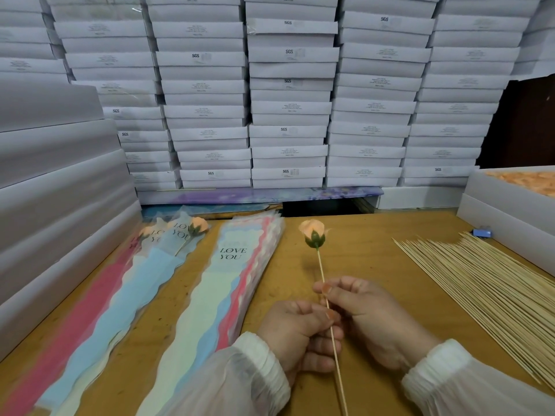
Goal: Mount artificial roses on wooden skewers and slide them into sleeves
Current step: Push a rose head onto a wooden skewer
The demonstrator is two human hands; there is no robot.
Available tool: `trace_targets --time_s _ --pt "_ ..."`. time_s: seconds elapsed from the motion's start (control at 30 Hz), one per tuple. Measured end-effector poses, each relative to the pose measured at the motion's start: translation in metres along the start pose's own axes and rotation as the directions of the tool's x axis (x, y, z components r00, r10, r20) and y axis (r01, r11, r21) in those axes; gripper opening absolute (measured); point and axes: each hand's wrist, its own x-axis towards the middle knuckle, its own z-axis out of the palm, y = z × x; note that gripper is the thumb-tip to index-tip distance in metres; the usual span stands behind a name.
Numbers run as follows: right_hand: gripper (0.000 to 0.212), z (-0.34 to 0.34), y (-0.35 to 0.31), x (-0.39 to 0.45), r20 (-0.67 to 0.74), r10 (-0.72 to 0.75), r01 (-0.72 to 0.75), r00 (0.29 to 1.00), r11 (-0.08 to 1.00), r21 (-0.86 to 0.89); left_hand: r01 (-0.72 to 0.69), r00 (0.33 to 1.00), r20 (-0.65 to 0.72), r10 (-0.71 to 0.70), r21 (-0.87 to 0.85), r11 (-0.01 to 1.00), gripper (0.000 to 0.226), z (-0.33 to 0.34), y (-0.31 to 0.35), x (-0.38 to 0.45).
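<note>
Both hands meet low over the brown wooden table (pixel 360 250); the left hand (pixel 295 334) has its fingers curled round the thin pale wooden skewer (pixel 326 298), thumb pressed against the shaft; the right hand (pixel 369 316) pinches the same skewer a little higher, between thumb and forefinger, its other fingers loosely bent; white gathered sleeves (pixel 255 373) cover both wrists. The skewer stands nearly upright, leaning slightly left at the top, and carries the peach fabric rose with a green calyx (pixel 313 232) at its tip, raised above the table and clear of everything else. Just left of the hands lies a fanned stack of long wavy-edged plastic sleeves in cream, blue and pink, printed LOVE YOU (pixel 228 283); further left, a second pile of the same sleeves (pixel 120 295) holds a sleeved peach rose (pixel 198 226) at its far end. On the right, a broad heap of bare wooden skewers (pixel 480 283) lies on the table; beyond it sits an open white carton of peach rose heads (pixel 528 180). Stacked white flat boxes (pixel 288 100) wall the back and the left side.
</note>
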Motion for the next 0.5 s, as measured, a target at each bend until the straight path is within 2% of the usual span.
trace_targets --time_s 0.1,0.23,0.33,0.5 --pt "0.012 0.001 0.0 -0.002 0.044 -0.017 0.019 0.999 0.999 -0.039 -0.047 0.998 -0.046 0.047 -0.002 0.999 0.012 0.001 -0.002 0.002" --pt "0.012 -0.001 0.001 -0.002 0.03 -0.02 0.021 0.999 0.998 -0.06 -0.073 0.994 -0.075 0.074 0.015 0.997 0.015 0.002 -0.003 0.003" --pt "0.013 -0.004 0.002 0.0 0.0 -0.013 0.013 1.0 1.0 -0.027 -0.034 0.999 -0.016 0.035 0.047 0.998 0.016 0.001 0.001 0.0" --pt "0.014 -0.008 -0.001 0.007 -0.137 -0.014 0.019 0.99 0.999 0.04 0.084 0.981 0.166 -0.104 0.119 0.989 0.011 -0.004 0.004 -0.01"
